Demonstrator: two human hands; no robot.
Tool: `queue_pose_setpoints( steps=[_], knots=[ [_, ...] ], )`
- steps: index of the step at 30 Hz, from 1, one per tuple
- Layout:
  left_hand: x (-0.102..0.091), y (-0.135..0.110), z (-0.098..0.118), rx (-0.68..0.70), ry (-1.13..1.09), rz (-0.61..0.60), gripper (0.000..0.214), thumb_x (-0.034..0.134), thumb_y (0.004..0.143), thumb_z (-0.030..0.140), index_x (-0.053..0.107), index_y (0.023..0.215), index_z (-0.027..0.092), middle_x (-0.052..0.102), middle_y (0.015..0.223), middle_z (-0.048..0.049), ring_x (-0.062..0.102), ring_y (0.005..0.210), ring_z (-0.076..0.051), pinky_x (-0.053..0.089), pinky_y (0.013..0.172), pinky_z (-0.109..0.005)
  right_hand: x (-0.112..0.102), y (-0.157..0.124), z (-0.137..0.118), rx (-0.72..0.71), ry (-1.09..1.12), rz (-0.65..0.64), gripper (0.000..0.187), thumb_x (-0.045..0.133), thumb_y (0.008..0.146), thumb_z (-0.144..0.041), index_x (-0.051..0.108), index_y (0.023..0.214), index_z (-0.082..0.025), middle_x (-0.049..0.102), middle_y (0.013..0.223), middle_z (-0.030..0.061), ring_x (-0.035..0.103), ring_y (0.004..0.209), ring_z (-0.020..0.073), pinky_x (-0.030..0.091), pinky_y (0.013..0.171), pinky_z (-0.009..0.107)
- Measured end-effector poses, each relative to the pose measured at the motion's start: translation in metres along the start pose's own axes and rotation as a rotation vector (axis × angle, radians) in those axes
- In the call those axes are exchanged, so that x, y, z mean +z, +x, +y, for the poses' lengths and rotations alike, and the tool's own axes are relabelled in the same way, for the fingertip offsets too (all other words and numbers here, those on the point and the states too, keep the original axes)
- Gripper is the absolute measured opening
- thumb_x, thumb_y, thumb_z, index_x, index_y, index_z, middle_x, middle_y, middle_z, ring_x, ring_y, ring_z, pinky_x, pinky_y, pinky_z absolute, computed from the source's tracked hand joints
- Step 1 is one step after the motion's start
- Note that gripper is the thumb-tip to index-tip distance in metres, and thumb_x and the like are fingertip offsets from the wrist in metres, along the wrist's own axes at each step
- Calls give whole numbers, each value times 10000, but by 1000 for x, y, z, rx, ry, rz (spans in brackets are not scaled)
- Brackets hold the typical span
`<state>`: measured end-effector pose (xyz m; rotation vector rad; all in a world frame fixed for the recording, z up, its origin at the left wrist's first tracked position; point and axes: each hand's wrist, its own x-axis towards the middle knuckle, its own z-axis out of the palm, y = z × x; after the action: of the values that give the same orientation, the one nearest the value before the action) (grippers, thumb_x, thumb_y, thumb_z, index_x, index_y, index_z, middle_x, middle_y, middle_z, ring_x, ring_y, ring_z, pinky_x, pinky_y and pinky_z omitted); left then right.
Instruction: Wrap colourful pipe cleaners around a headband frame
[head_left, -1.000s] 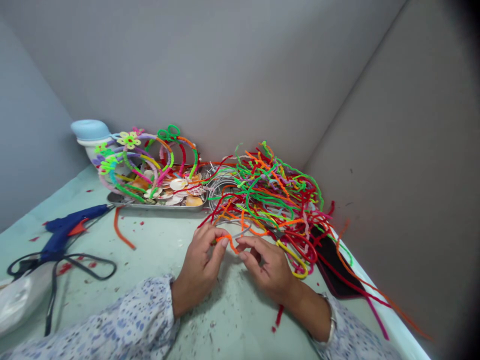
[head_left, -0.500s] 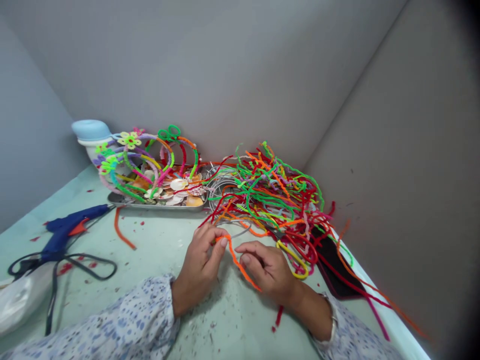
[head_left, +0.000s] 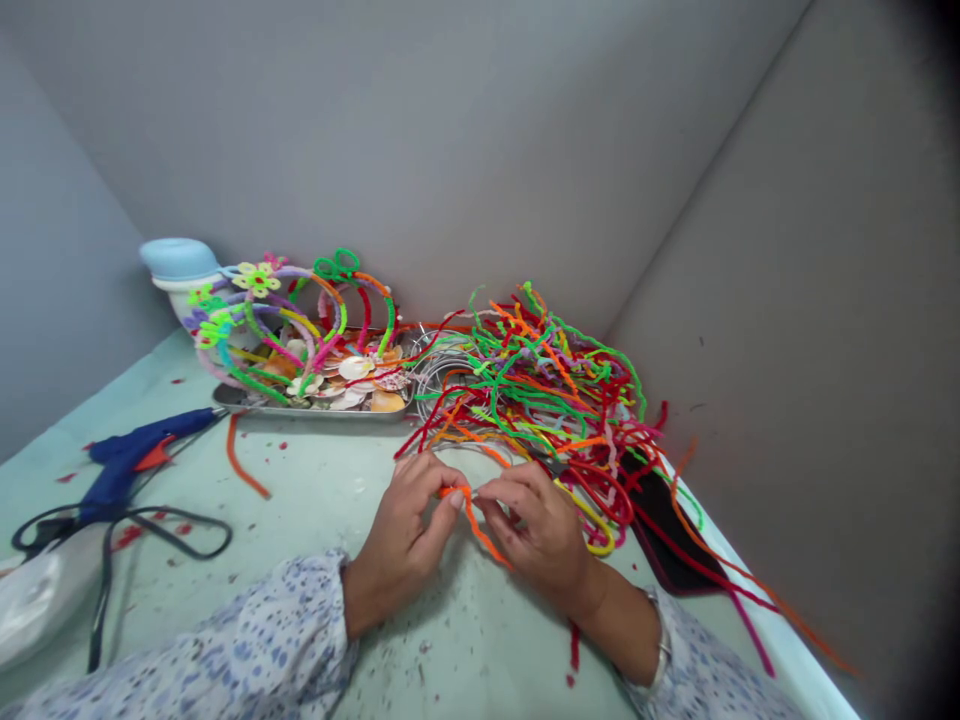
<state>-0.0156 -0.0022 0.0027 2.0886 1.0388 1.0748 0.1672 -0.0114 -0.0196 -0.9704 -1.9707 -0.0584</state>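
While the left hand (head_left: 401,530) and right hand (head_left: 536,530) pinch an orange pipe cleaner (head_left: 472,515), shaped hoops (head_left: 292,320) sit far left, a loose heap of pipe cleaners (head_left: 547,390) to their right.

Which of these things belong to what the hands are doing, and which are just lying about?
In use: the orange pipe cleaner, held between the left hand and the right hand.

Lying about: heap of coloured pipe cleaners, metal tray of shells, blue hot glue gun, loose orange pipe cleaner.
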Motion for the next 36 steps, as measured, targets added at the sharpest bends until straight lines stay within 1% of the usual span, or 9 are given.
queue_pose_setpoints(
  steps=[5, 10, 15, 18, 21, 28, 36],
  knots=[
    [0, -1, 2, -17, -21, -26, 206, 394, 944, 255, 579, 876, 194, 567, 839, -32, 514, 850, -194, 368, 810, -339, -2, 1, -2, -79, -108, 25, 164, 607, 842, -135, 605, 979, -226, 562, 796, 27, 563, 712, 151, 473, 632, 261],
    [0, -1, 2, -26, -52, -60, 216, 384, 951, 258, 579, 881, 198, 567, 851, -34, 516, 850, -193, 378, 799, -335, -5, 3, -5, -134, -149, -8, 183, 607, 837, -148, 602, 995, -240, 569, 792, 22, 529, 692, 146, 439, 627, 261],
    [0, -2, 2, -24, -82, -59, 209, 391, 953, 253, 581, 886, 197, 557, 854, -30, 514, 853, -184, 384, 797, -324, -6, 2, -4, -182, -172, -33, 273, 610, 831, -127, 596, 1063, -271, 561, 773, 9, 482, 648, 133, 404, 606, 256],
    [-1, -2, 3, -26, -80, -50, 207, 398, 952, 252, 579, 873, 191, 553, 845, -27, 515, 846, -180, 384, 786, -317, -6, 1, -3, -188, -166, -30, 301, 609, 819, -109, 599, 1069, -277, 556, 767, 6, 471, 637, 128, 395, 599, 255],
    [-1, -2, 3, -18, -73, -45, 200, 402, 952, 247, 580, 882, 188, 556, 844, -27, 516, 844, -179, 380, 790, -319, -7, 1, -3, -190, -144, -38, 317, 601, 814, -95, 603, 1080, -266, 568, 788, 16, 488, 650, 131, 409, 613, 262],
    [0, -2, 3, -12, -34, -33, 204, 404, 951, 253, 587, 882, 196, 573, 837, -34, 519, 841, -189, 378, 787, -327, -9, 4, -5, -178, -113, 3, 205, 580, 844, -112, 629, 1005, -229, 591, 808, 30, 533, 690, 136, 450, 641, 260],
    [1, 0, 1, 17, 11, -33, 188, 417, 944, 243, 585, 874, 196, 583, 836, -37, 526, 831, -190, 380, 788, -331, -10, 5, -6, -158, -80, 9, 197, 567, 855, -98, 638, 994, -218, 647, 905, 54, 595, 784, 159, 486, 700, 278]
  ],
)
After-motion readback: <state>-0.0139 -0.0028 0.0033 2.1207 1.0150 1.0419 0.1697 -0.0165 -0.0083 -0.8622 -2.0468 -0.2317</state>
